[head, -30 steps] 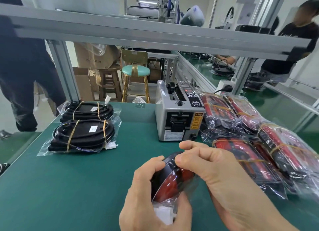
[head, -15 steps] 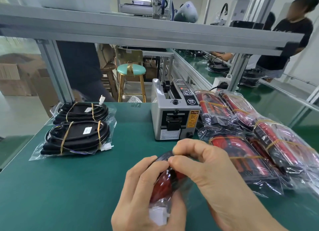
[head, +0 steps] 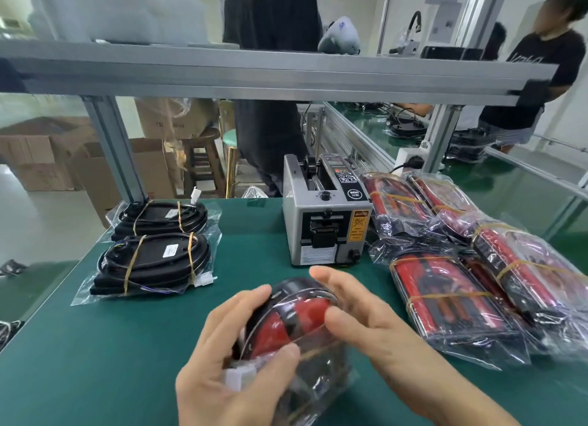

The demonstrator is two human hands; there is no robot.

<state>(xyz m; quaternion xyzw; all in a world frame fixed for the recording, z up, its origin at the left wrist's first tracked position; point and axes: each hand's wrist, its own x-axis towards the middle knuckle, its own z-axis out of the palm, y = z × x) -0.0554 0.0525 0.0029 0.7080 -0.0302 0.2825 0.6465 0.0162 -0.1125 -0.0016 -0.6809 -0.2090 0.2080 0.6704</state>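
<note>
The left hand (head: 229, 355) grips a red and black part (head: 302, 314) that sits inside a clear bag (head: 321, 390). The fingers curl round its left side. The thumb presses on the bag just beside a white plug (head: 240, 373). The right hand (head: 375, 324) is loose, with its fingers nearly straight. They rest on the far right side of the part and the thumb touches the red bit. A thin band (head: 286, 339) runs across the part. I cannot tell if the right thumb is pulling it.

The part is held up a little above the green counter (head: 127, 362), near the front edge. It is in front of the grey machine (head: 324, 225).

I think the part is light, since one hand holds it up fine. It looks hard and round, so it will not bend. The bag is the tricky bit. It is thin, shiny and slippery, and the part could slide about inside it. The plug hangs on thin wires, so it is not good to pull there. The best place to hold is the two round sides, one hand on each, squeezing through the bag.

More red packs (head: 445, 298) lie on the right. Black packs (head: 156, 260) lie on the left.
</note>
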